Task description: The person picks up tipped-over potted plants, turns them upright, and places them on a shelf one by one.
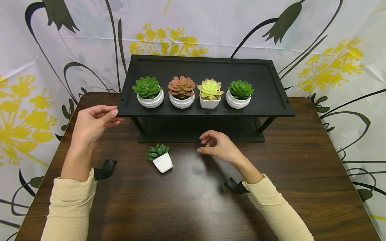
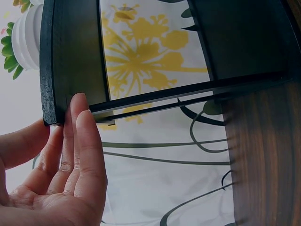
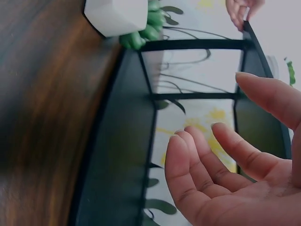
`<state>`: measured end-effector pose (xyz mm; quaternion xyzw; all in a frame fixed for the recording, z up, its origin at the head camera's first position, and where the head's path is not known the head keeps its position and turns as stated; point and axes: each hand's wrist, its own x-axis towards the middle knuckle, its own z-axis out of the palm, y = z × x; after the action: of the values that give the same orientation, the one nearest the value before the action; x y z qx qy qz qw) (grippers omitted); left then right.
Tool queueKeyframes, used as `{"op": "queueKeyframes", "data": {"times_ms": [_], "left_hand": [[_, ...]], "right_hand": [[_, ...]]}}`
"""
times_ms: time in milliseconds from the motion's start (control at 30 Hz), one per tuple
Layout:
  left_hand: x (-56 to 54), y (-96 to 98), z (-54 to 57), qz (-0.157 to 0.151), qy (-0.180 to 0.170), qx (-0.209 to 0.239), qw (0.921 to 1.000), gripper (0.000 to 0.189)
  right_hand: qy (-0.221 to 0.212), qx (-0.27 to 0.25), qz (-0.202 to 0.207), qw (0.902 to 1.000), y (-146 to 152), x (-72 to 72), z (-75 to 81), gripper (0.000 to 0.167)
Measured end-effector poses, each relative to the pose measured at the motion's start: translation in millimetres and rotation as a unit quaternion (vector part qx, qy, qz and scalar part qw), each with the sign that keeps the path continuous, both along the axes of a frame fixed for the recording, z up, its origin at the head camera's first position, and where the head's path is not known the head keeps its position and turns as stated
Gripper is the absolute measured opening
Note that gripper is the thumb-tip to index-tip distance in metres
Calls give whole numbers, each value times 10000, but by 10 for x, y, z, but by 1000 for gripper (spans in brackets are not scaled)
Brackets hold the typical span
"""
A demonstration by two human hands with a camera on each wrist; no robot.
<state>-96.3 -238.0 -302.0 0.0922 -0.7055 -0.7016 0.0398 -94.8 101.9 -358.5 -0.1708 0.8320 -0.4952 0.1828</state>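
Observation:
My left hand (image 1: 94, 122) pinches the front left corner of a black two-tier shelf (image 1: 205, 70). In the left wrist view the thumb lies at the edge of the top board and the fingers (image 2: 87, 141) reach underneath. My right hand (image 1: 220, 145) hovers in front of the lower board, loosely curled around nothing; the right wrist view shows a gap between thumb and fingers (image 3: 188, 165). Between the hands, a small succulent in a square white pot (image 1: 163, 162) lies tipped on the table, also visible in the right wrist view as a white pot (image 3: 117, 16).
On the top board stand a green succulent (image 1: 147, 90), a reddish one (image 1: 181, 88), a yellow-green one (image 1: 210, 92) and another green one (image 1: 240, 92), all in white pots. The wooden table (image 1: 193, 207) meets a flower-printed cloth (image 1: 331, 50) behind the shelf.

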Motion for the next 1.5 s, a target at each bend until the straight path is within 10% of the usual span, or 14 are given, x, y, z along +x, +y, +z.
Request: {"op": "queueKeyframes", "data": {"times_ms": [1500], "left_hand": [[3,5,8,-15,43,34,10000,15]], "right_hand": [[206,746,451,9960,-909,190,-549,49]]}}
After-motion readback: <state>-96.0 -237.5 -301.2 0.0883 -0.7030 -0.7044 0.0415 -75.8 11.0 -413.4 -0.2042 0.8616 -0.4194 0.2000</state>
